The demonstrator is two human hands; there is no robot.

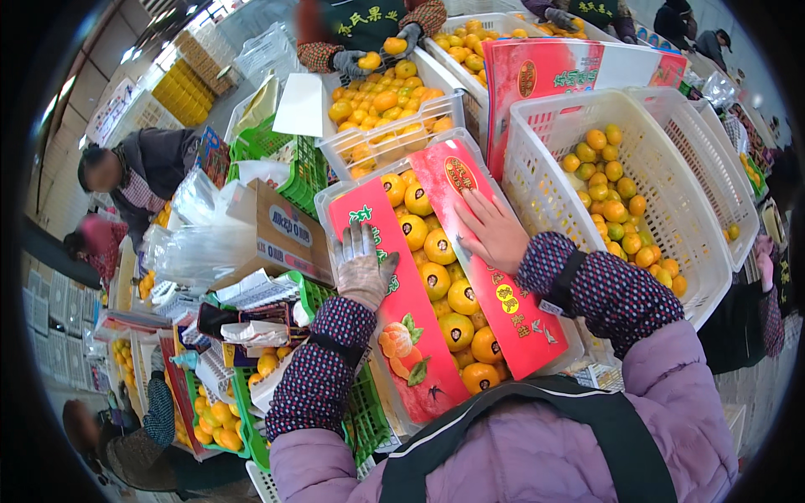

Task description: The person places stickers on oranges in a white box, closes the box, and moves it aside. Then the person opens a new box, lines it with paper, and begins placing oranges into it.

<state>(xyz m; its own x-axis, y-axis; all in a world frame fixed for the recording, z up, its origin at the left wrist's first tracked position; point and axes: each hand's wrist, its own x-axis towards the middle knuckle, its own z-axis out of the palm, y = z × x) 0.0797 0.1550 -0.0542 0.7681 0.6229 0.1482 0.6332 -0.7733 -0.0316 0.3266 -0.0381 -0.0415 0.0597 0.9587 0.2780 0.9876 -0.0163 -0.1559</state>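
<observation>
Before me stands a clear plastic crate (pixel 324 200) lined with red printed card and packed with orange mandarins (pixel 434 280), many bearing small dark stickers. Two red card flaps lie folded inward over the fruit, leaving a long strip of it bare between them. My left hand (pixel 366 267), in a thin soiled glove, rests flat on the left flap (pixel 409 308), fingers pointing away from me. On the upper part of the right flap (pixel 484 276) lies my right hand (pixel 497 236), ungloved, its fingers spread. Neither hand grips anything.
At right stands a tall white crate (pixel 534 151) with loose mandarins (pixel 619 201). Red printed card sheets (pixel 522 56) lean behind it. A cardboard box (pixel 292 229) and green baskets (pixel 308 176) crowd the left. Across from me, a co-worker's gloved hands (pixel 355 63) hold mandarins above another crate.
</observation>
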